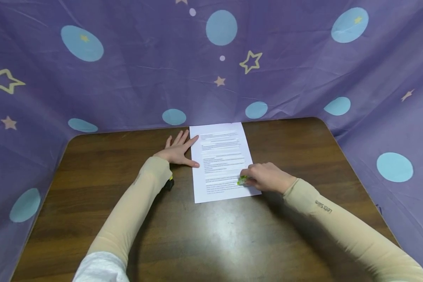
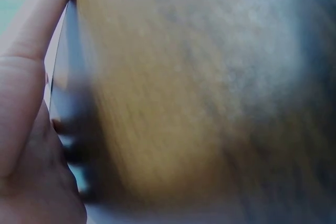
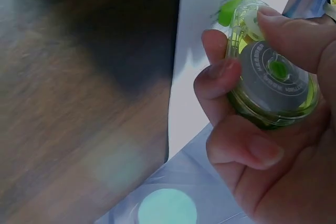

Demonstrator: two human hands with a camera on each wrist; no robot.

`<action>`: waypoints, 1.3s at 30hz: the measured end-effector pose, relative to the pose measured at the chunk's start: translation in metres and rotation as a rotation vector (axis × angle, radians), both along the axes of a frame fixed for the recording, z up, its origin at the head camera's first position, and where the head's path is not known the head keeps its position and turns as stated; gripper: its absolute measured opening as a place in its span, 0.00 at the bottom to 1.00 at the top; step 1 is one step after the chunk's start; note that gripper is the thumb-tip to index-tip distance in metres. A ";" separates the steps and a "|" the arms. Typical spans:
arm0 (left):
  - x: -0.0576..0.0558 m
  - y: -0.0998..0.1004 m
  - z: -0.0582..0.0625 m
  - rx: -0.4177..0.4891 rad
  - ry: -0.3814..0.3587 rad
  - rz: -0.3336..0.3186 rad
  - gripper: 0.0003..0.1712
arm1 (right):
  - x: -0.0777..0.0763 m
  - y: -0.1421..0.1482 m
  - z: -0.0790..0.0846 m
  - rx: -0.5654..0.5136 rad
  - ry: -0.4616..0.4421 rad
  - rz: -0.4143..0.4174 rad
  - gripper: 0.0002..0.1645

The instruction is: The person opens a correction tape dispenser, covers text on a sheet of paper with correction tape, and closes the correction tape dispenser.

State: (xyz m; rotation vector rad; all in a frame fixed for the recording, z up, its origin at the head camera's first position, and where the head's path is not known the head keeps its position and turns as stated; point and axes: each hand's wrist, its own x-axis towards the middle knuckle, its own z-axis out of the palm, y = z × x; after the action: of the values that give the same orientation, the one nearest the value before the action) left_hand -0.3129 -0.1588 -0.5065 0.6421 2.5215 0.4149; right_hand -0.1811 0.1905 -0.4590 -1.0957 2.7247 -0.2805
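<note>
A printed sheet of paper (image 1: 222, 178) lies on the table, with several white strips across its lines of text. My left hand (image 1: 179, 152) is spread at the sheet's left edge, thumb and index fingertips resting on the paper. Its thumb (image 2: 23, 61) fills the left side of the left wrist view, which is blurred. My right hand (image 1: 268, 177) is at the sheet's lower right and grips a green see-through correction tape (image 3: 275, 77). The thumb lies on one side of its case and curled fingers on the other. In the head view most of the dispenser is hidden by the fingers.
The brown wooden table (image 1: 211, 239) has rounded far corners. A purple curtain (image 1: 144, 78) with stars and blue spots hangs right behind and beside it. A small black and yellow item (image 1: 169, 183) shows at the left wrist, partly hidden by the sleeve.
</note>
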 end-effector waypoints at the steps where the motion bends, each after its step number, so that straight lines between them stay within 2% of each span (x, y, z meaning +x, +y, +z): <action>1: 0.000 0.000 0.001 0.002 0.000 0.001 0.76 | 0.000 0.001 0.001 0.003 -0.002 -0.005 0.06; 6: 0.003 -0.001 0.008 -0.002 0.005 0.003 0.73 | 0.001 0.010 0.003 -0.009 -0.005 -0.028 0.07; 11: 0.003 -0.003 0.003 0.013 0.003 0.001 0.74 | 0.003 0.021 0.003 -0.033 0.012 -0.030 0.08; 18: 0.009 -0.003 0.008 0.021 0.013 -0.013 0.74 | 0.006 0.035 0.001 -0.031 0.028 -0.065 0.10; 23: 0.006 -0.005 0.004 0.032 0.009 -0.003 0.74 | 0.006 0.036 0.002 -0.021 0.038 -0.072 0.10; 28: 0.004 -0.005 0.004 0.025 0.006 0.005 0.74 | 0.003 0.031 0.005 -0.003 0.034 -0.055 0.09; 31: 0.004 -0.003 0.005 0.005 0.004 0.002 0.74 | 0.001 0.024 0.006 0.007 -0.002 -0.044 0.08; 35: 0.004 -0.002 0.006 0.013 0.011 -0.009 0.75 | -0.001 0.008 0.005 0.018 -0.053 -0.018 0.07; 39: 0.002 -0.001 0.003 0.013 0.005 -0.009 0.76 | -0.002 -0.012 0.003 0.008 -0.043 0.021 0.06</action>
State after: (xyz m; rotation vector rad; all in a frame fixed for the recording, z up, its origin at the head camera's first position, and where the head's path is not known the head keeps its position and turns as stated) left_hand -0.3108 -0.1600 -0.5035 0.6601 2.5216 0.4276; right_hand -0.1831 0.1787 -0.4556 -1.1020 2.6729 -0.2870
